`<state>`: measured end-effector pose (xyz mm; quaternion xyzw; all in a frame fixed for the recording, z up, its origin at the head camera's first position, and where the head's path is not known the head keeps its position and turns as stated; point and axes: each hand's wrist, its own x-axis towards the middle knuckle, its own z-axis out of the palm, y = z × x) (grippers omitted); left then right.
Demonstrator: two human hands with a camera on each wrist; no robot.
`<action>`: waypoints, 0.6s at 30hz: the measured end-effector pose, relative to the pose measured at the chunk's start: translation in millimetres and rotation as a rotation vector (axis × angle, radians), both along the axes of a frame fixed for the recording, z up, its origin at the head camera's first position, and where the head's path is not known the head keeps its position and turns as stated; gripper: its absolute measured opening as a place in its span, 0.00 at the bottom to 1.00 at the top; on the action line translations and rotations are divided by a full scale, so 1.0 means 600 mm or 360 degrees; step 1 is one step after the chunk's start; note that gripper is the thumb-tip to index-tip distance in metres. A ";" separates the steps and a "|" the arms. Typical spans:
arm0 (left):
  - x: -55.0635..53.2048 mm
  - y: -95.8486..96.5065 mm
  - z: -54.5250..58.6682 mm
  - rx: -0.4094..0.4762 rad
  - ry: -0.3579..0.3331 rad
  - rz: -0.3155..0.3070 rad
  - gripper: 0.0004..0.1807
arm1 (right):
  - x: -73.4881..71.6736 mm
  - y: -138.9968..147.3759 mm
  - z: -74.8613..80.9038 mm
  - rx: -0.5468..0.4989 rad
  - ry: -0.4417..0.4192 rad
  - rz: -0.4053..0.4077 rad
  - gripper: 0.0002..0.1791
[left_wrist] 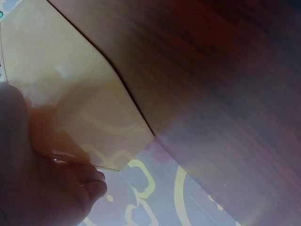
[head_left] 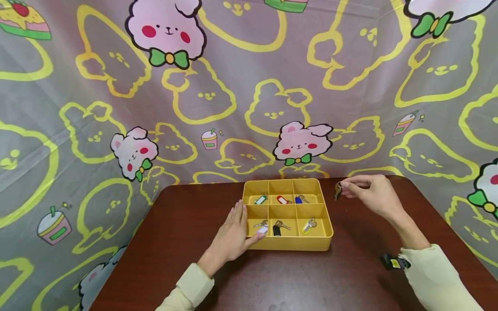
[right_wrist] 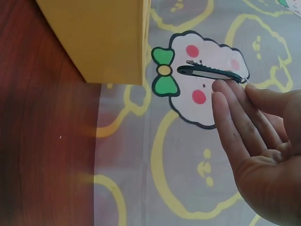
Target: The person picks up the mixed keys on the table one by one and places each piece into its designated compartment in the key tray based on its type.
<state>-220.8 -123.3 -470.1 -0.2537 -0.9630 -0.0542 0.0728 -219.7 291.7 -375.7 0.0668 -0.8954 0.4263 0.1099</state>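
Observation:
A yellow divided box (head_left: 288, 244) stands on the table, with keys on coloured tags in its compartments. My left hand (head_left: 229, 233) rests against the box's left side, fingers straight along the wall and thumb over the front rim. In the left wrist view that hand (left_wrist: 56, 188) touches the yellow wall. To the right of the box, my right hand (head_left: 375, 194) pinches a key with a dark tag (head_left: 337, 191) and holds it above the table. The right wrist view shows the dark-framed tag and key (right_wrist: 209, 72) hanging from the ring at the fingertips.
Back compartments hold keys with a green tag (head_left: 261, 199), a red tag (head_left: 283, 200) and a blue tag (head_left: 298, 199). In front lie a white tag (head_left: 263, 229), a black tag (head_left: 276, 231) and a yellow tag (head_left: 307, 227). A patterned curtain (head_left: 241, 108) hangs behind the brown table (head_left: 288, 285).

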 end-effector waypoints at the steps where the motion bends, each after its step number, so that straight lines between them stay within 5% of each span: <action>1: 0.000 0.000 0.000 0.0002 0.0002 -0.0001 0.58 | 0.000 -0.002 0.001 -0.0008 0.0001 0.0007 0.16; 18: -0.001 0.001 -0.004 -0.0009 0.0032 0.0000 0.59 | 0.004 -0.035 0.009 -0.0052 0.0008 0.0075 0.14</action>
